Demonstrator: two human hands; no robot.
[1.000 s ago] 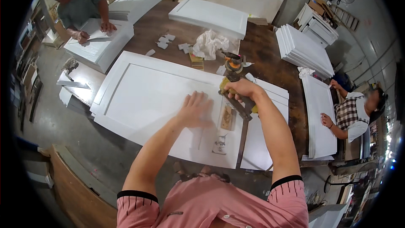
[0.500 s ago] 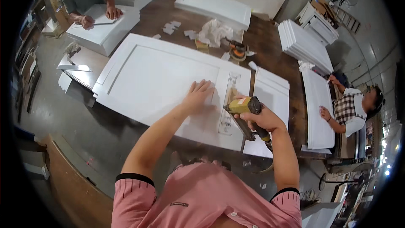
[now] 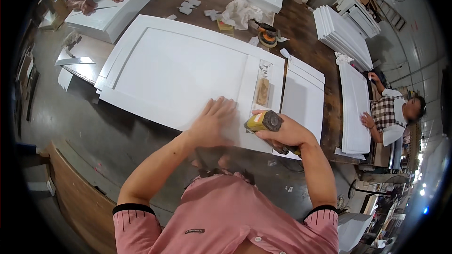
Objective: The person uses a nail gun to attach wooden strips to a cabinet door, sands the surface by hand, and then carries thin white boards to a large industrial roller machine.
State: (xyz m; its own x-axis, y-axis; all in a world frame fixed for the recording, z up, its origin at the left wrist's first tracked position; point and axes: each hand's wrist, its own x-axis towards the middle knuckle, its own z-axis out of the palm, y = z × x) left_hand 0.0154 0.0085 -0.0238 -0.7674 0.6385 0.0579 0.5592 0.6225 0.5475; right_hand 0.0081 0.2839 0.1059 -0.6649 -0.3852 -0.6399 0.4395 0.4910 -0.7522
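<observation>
The left hand [image 3: 213, 122] lies flat, fingers spread, on a white panel [image 3: 174, 70], while the right hand [image 3: 292, 132] grips a yellow and black power tool [image 3: 266, 121] over the panel's near right corner. A small wooden block [image 3: 263, 92] sits beyond the tool, and farther off a sander [image 3: 267, 38] and crumpled white cloth [image 3: 241, 13] rest on the brown table [image 3: 306, 33].

The wearer's two hands [image 3: 213, 121] and one yellow power tool [image 3: 264, 121] are shown near centre. One tan block [image 3: 263, 91] is seen at two o'clock, one orange sander [image 3: 268, 39] at one, one crumpled cloth [image 3: 241, 14] at twelve; two co-workers [image 3: 384, 113] are counted, at ten and three.
</observation>
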